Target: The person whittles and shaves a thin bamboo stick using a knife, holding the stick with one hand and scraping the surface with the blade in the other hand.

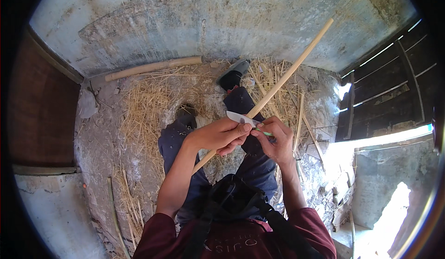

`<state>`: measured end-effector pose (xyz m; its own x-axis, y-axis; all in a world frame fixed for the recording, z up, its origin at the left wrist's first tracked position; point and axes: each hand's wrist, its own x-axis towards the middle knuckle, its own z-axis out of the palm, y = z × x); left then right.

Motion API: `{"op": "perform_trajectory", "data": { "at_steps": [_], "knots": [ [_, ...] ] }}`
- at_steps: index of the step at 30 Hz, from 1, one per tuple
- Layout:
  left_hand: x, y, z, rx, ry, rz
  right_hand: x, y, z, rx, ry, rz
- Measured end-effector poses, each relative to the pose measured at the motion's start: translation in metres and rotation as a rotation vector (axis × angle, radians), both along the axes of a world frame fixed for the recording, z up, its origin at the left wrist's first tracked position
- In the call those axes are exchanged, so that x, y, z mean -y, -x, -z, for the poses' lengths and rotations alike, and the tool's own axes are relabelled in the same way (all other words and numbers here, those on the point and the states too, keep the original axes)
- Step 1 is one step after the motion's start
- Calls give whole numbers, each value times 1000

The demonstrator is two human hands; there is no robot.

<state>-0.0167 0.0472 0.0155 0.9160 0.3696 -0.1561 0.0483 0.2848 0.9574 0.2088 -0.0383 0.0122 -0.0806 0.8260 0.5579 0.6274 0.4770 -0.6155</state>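
Note:
A long pale stick (292,71), of wood or bamboo, slants across my lap from lower left to upper right. My left hand (220,136) is closed round its lower part, thumb near the knife. My right hand (277,140) grips a knife by its handle, of which a bit of green shows between the fingers. The knife's blade (238,117) lies across the stick and points left, with its tip beyond the stick. Both hands are close together above my thighs. Fingers hide part of the stick and most of the handle.
Straw and shavings (146,103) litter the floor round my feet. A thick bamboo pole (155,68) lies along the stained far wall (162,31). Thin strips (301,120) lie at the right, a greenish stick (115,217) at the left. Dark boards (389,83) form the right side.

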Motion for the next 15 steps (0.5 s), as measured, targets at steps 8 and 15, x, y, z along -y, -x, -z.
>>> {"op": "perform_trajectory", "data": {
  "at_steps": [8, 15],
  "knots": [
    [3, -7, -7, -50, -76, -120, -18, -14, -11, 143, 55, -52],
    [4, -15, -7, -62, -91, -214, -26, -19, -39, 341, -90, -71]
  ]
}}
